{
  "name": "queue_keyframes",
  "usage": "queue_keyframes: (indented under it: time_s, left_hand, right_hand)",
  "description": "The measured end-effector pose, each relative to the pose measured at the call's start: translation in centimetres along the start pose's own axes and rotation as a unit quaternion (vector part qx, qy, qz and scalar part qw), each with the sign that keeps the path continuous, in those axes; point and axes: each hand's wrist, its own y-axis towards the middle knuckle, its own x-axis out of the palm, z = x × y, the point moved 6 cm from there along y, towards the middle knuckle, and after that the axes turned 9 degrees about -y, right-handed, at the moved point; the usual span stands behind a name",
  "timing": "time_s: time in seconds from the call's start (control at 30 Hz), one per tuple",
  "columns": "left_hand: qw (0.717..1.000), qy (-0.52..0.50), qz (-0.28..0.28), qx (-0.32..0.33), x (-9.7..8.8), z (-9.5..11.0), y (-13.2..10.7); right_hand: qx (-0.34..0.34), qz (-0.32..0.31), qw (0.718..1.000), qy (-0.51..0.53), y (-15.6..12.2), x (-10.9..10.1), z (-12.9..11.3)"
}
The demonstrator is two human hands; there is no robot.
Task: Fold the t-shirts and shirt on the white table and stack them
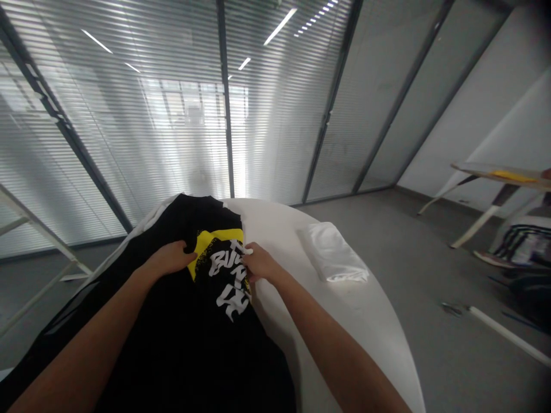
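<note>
A black T-shirt (189, 344) with a yellow patch and white lettering lies spread over a white round table (370, 321). My left hand (172, 256) rests on the shirt just left of the yellow patch, fingers curled into the cloth. My right hand (258, 262) pinches the shirt's right edge beside the lettering. Both forearms reach in from the bottom of the view.
A folded white garment (333, 252) lies on the table to the right of the shirt. Glass walls with blinds stand behind. A second table (499, 175), a striped bag (525, 244) and a white pole (508, 335) on the grey floor are at the right.
</note>
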Motion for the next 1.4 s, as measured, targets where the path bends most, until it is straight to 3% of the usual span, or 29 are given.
queue_keyframes:
  time_s: [0.13,0.27,0.33,0.43,0.57,0.63,0.87,0.97,1.07,1.17,1.4]
  left_hand:
    - [1.0,0.004,0.028,0.012,0.0,0.8,-1.0]
    - [0.996,-0.084,0.006,-0.009,0.1,1.5,-1.6]
    - [0.99,-0.132,-0.023,-0.039,0.4,1.4,-1.9]
    - [0.987,-0.147,-0.024,-0.064,0.5,0.9,-2.0]
    - [0.991,-0.127,-0.017,-0.047,0.4,0.6,-1.5]
    - [0.99,-0.137,-0.014,-0.022,0.4,0.8,-1.2]
    - [0.964,-0.253,-0.068,-0.04,1.0,1.0,-1.8]
    - [0.968,-0.234,-0.077,-0.046,1.0,0.9,-2.1]
    - [0.98,-0.179,-0.075,-0.039,0.7,0.6,-1.9]
    - [0.985,-0.152,-0.074,-0.04,0.4,0.0,-1.7]
    - [0.974,-0.149,-0.134,-0.109,0.5,-0.9,-2.1]
  right_hand:
    - [0.016,-0.009,0.992,0.127,0.1,0.9,-0.3]
    - [0.019,-0.022,0.989,0.146,0.3,1.1,-0.2]
    - [0.012,-0.026,0.993,0.115,0.5,1.1,0.1]
    - [-0.015,0.005,1.0,-0.012,0.5,0.7,0.3]
    - [-0.1,0.1,0.973,-0.183,0.1,0.1,-0.7]
    - [-0.125,0.109,0.961,-0.222,0.1,0.3,-1.0]
    - [-0.144,0.069,0.962,-0.223,0.8,0.7,-0.9]
    - [-0.116,0.119,0.956,-0.242,0.5,0.4,-0.7]
    - [-0.088,0.185,0.932,-0.298,0.0,0.3,-0.8]
    - [-0.12,0.197,0.91,-0.344,-0.1,1.1,-1.3]
    - [-0.119,0.22,0.92,-0.302,0.4,1.5,-0.6]
